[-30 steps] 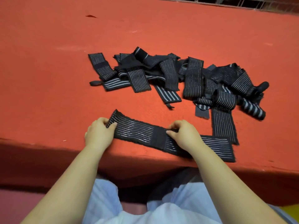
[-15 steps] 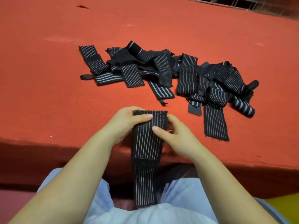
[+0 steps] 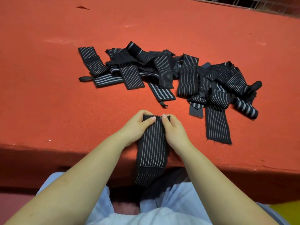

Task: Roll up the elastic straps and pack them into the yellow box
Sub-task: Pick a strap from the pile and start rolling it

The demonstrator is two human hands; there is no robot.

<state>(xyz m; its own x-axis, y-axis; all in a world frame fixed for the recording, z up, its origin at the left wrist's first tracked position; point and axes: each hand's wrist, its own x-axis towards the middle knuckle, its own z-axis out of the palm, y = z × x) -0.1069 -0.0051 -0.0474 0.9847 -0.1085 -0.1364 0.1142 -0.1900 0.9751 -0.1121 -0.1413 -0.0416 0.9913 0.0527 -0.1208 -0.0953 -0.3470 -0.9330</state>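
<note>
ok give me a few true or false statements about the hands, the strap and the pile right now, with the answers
1. Both hands pinch the far end of one strap. True: the left hand and right hand grip its top edge.
2. The strap lies wholly on the red surface. False: its near end hangs over the edge toward the person's lap.
3. A pile of loose straps lies beyond the hands. True.
4. The held strap is already a tight roll. False: most of it is still flat.
5. The pile touches the hands. False: bare red surface separates them.
</note>
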